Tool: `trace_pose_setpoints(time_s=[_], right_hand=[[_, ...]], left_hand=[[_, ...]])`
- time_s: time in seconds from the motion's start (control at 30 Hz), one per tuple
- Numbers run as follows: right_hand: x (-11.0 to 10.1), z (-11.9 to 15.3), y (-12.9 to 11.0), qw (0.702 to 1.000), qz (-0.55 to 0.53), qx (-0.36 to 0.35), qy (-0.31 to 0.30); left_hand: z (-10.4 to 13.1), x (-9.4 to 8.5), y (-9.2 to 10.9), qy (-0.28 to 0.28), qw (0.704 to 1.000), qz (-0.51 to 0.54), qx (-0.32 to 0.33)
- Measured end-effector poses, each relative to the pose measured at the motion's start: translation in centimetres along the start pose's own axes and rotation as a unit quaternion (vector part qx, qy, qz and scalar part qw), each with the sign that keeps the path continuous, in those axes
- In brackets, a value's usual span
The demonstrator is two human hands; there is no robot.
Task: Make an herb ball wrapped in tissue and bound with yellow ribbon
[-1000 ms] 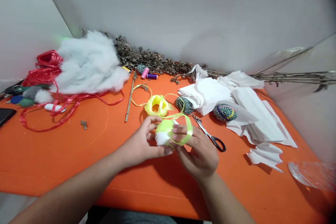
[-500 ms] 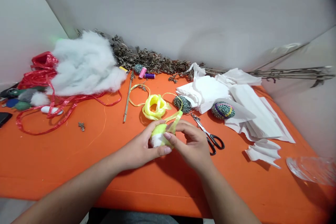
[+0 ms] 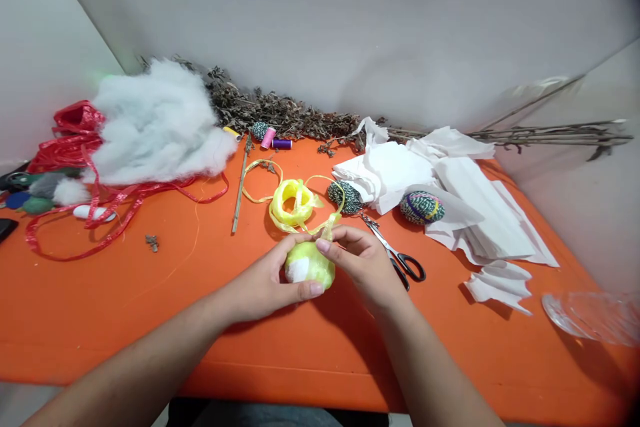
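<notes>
A small white ball (image 3: 313, 265), mostly wrapped in yellow plastic ribbon, rests in my left hand (image 3: 273, 278), whose thumb and fingers close around its left side. White still shows through on the ball's left face. At its upper right, my right hand (image 3: 363, 265) pinches the yellow ribbon (image 3: 329, 225) between thumb and fingers. From there the strip loops back toward a yellow ribbon roll (image 3: 291, 203) lying just beyond my hands. Black-handled scissors (image 3: 400, 255) lie to the right of my right hand.
White fluffy stuffing (image 3: 160, 123) and red ribbon (image 3: 77, 137) occupy the back left. Dried twigs (image 3: 280, 113) run along the wall. A green-and-white yarn ball (image 3: 345, 197), a wrapped yarn ball (image 3: 423, 207) and white paper sheets (image 3: 485, 213) lie on the right; a stick (image 3: 241, 187) lies left of the roll.
The right hand has drawn the yellow ribbon over the ball's right side to its top, so yellow covers more of the front. The left hand keeps its hold.
</notes>
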State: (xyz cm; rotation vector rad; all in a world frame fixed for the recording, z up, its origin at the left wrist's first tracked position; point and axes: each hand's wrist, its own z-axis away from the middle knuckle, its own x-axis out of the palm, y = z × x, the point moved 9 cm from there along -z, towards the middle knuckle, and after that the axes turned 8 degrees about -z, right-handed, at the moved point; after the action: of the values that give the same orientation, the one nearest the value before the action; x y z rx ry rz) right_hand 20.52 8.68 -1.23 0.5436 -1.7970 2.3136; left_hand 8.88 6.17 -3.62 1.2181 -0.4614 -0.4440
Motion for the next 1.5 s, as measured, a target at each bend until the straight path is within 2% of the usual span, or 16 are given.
trace_pose_setpoints(time_s=[0.27, 0.43, 0.6, 0.73, 0.8, 0.9, 0.97, 1.13, 1.23, 1.37, 1.5], right_hand=[[-0.5, -0.2, 0.3, 0.996, -0.078, 0.03, 0.01], [-1.1, -0.5, 0.2, 0.994, -0.096, 0.023, 0.035], [-0.9, -0.4, 0.1, 0.999, -0.024, -0.004, 0.036], [-0.2, -0.1, 0.2, 0.998, 0.046, -0.03, 0.025], [-0.1, 0.0, 0.3, 0.997, 0.056, -0.041, 0.026], [0.1, -0.1, 0.3, 0.997, 0.05, -0.05, 0.021], [0.3, 0.0, 0.3, 0.997, 0.052, -0.05, 0.009], [0.9, 0.5, -0.3, 0.991, 0.11, -0.07, -0.004], [0.8, 0.5, -0.3, 0.993, 0.103, -0.064, -0.006], [0.8, 0.1, 0.3, 0.997, 0.06, -0.033, -0.024], [0.9, 0.2, -0.1, 0.995, 0.084, -0.056, -0.016]], left_hand=[[0.4, 0.4, 0.7, -0.006, 1.0, -0.005, 0.026], [0.4, 0.5, 0.5, -0.009, 1.0, -0.017, 0.014], [0.6, 0.4, 0.6, 0.002, 0.999, -0.043, 0.022], [0.7, 0.9, 0.5, -0.024, 0.999, -0.04, 0.015], [0.8, 0.5, 0.7, -0.003, 0.997, -0.072, 0.026], [0.8, -0.5, 1.6, 0.061, 0.984, -0.158, 0.062], [0.9, -0.7, 2.0, 0.074, 0.974, -0.198, 0.077], [1.0, -0.3, 2.3, 0.053, 0.962, -0.252, 0.09], [1.1, -0.2, 2.4, 0.041, 0.955, -0.276, 0.098], [1.3, -0.1, 3.0, 0.041, 0.948, -0.284, 0.136], [0.9, -0.8, 2.3, 0.057, 0.969, -0.218, 0.106]])
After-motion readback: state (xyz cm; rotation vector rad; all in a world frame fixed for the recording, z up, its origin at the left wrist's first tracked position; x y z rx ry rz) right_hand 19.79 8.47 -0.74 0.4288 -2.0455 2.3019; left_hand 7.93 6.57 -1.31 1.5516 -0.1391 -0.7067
